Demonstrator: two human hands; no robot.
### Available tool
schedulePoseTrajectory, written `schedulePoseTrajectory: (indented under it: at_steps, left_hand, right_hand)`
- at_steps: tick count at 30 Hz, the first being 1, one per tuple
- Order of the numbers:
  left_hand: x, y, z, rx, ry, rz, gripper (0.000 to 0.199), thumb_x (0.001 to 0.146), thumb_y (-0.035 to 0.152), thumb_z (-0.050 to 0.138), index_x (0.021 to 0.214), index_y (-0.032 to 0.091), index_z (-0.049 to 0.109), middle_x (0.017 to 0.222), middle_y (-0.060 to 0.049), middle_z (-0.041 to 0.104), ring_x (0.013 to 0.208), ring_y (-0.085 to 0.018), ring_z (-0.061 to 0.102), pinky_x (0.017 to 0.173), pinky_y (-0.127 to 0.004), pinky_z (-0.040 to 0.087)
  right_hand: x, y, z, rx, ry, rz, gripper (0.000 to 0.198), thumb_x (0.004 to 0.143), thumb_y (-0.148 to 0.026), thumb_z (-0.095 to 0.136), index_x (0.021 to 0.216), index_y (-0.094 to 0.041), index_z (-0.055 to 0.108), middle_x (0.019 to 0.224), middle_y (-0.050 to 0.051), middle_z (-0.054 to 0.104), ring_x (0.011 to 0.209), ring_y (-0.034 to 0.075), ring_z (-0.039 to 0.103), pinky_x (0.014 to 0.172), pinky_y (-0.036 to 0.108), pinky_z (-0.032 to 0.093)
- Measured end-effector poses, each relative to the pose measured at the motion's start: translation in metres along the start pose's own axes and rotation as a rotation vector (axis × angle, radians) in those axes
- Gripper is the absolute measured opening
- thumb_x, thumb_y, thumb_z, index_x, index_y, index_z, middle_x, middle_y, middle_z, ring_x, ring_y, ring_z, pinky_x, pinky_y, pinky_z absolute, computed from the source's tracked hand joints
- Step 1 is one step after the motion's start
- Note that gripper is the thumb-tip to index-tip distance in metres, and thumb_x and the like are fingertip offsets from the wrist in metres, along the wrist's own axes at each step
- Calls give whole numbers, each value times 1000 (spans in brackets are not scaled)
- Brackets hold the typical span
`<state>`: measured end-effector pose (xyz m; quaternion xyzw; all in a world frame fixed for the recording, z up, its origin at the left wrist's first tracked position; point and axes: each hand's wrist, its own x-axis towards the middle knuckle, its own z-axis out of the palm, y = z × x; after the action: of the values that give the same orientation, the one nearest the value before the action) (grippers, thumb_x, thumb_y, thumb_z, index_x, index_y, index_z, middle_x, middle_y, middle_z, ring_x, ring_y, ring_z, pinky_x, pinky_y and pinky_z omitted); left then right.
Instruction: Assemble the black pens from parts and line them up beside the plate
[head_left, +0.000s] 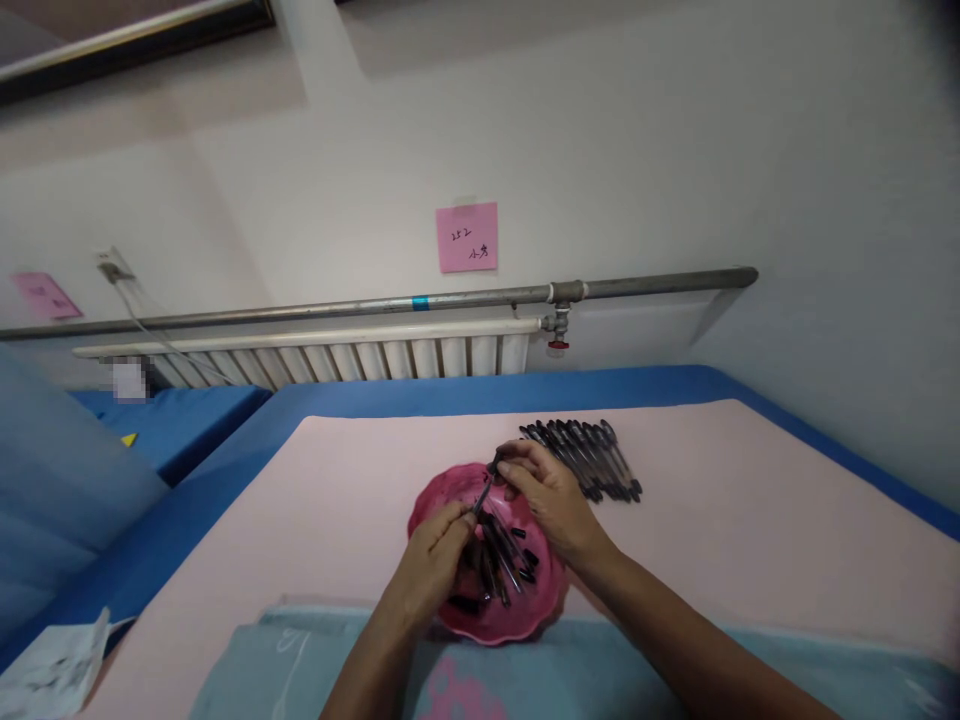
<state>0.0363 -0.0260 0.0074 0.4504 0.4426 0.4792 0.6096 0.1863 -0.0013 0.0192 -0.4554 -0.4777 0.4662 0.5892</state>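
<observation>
Over the pink scalloped bowl, my left hand pinches a slim pen that slants up to the right. My right hand has its thumb and fingers closed on a small black pen cap at the pen's upper end. Whether the cap is seated on the pen cannot be made out. Inside the bowl lie several loose pens and short black caps; my left hand hides part of them. Just beyond my right hand, several capped dark pens lie side by side in a slanted row.
A pale pink cover lies over the blue padded surface. Blue-green cloth runs along the near edge. Behind are a white radiator, a metal pipe and a red-handled valve. Papers sit at the lower left.
</observation>
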Motion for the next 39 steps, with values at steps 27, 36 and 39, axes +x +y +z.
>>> schedulePoseTrajectory:
  at_steps: [27,36,39]
  left_hand:
    - [2,-1,-1,175,-153,-93,23,79,39,48,68,20,44,51,7,38,40,-6,28,39,-20,18]
    - [3,-3,0,109,-127,-136,22,77,39,51,68,20,44,49,7,38,38,-5,29,36,-18,17]
    - [2,-2,1,60,-138,-187,21,75,39,54,72,20,46,47,8,37,35,-4,27,35,-17,14]
  right_hand:
    - [-3,7,-1,66,39,-22,21,70,-31,65,85,-19,58,70,-2,60,59,11,52,61,26,44]
    - [-6,11,1,151,-76,99,26,65,-25,68,88,-21,57,69,-5,60,59,10,52,60,24,41]
    - [-5,12,0,128,-133,130,25,65,-24,68,88,-20,57,67,-5,60,57,9,51,59,24,40]
